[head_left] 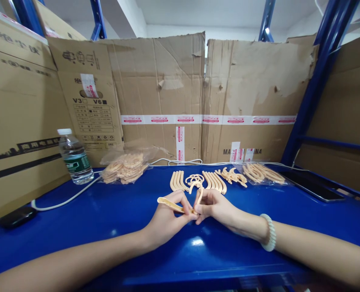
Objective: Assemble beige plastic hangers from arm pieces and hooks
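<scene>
My left hand [167, 219] is closed on a long beige strip [170, 204] with a rounded end that points left. A hooked beige piece [201, 195] is pinched in my right hand [218, 207], its curve rising above the fingers. Both parts meet between my fingertips, where the fingers hide whether they are joined. Just behind my hands lie a row of curved beige strips [177, 181], several ring-shaped pieces [195, 177] and a second row of curved strips [215, 182]. To their right is a loose heap of small curved beige pieces [233, 177].
Plastic bags of beige parts lie at the left [126, 167] and right [263, 173] on the blue table [106, 227]. A water bottle [75, 158], a black object [18, 217], a white cable [64, 201] and a dark tablet-like device [312, 185] surround them. Cardboard [158, 93] walls the back.
</scene>
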Motion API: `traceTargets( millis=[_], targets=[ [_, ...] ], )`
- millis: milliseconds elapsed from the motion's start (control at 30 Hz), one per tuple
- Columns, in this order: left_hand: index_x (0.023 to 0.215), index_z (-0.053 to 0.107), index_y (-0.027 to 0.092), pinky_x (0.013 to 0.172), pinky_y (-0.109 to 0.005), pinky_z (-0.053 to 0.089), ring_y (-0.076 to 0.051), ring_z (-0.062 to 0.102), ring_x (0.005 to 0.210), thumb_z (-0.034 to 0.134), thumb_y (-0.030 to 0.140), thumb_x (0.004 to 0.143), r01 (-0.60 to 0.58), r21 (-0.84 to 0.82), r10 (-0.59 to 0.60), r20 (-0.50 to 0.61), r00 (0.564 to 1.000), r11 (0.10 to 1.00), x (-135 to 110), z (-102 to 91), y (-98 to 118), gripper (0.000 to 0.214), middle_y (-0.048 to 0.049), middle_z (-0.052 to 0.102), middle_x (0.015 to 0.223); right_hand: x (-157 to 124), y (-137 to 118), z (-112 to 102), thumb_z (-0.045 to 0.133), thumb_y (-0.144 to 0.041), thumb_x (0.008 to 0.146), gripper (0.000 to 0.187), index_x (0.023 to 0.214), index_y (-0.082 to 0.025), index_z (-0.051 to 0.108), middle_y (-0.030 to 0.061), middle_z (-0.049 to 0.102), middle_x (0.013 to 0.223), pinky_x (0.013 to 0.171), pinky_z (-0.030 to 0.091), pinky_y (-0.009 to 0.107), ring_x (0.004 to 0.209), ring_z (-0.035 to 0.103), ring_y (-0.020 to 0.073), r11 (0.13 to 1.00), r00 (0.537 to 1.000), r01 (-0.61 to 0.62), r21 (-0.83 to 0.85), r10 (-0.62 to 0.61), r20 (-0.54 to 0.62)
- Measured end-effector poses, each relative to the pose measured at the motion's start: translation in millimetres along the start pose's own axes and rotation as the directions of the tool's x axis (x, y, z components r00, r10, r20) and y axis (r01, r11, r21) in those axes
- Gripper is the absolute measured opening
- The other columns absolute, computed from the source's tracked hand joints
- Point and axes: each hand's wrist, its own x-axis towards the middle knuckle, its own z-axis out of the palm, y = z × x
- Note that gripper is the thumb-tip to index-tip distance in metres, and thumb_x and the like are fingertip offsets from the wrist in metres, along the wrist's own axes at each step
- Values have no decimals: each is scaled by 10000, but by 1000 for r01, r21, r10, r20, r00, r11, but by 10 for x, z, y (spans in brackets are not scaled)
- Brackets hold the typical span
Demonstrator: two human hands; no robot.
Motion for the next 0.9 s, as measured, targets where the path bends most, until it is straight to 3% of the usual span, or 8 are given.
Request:
traceTargets(
  millis=[200,600,900],
  targets=[
    [580,491,166,555,-221,371,-115,494,590,708,218,675,131,-105,-129,27,991,986,2,19,-5,243,27,521,611,-3,-8,47,810,-322,553,364,637,-133,511,-9,600,632,545,566,269,549,608,110,1000,998,19,0,-19,-53],
    [576,470,167,547,-212,369,-102,479,571,719,203,624,235,-210,-234,31,972,949,11,31,-53,256,46,510,584,13,36,107,784,-315,524,360,639,-139,492,-29,583,565,504,574,266,492,606,109,1000,989,-6,15,8,-147],
    [605,482,172,564,-237,421,-150,596,596,721,233,640,292,-167,-295,12,956,942,28,8,-15,249,24,576,568,28,20,121,803,-311,528,358,653,-127,522,-17,584,575,541,587,289,535,591,106,994,991,-10,112,24,-128]
  ],
)
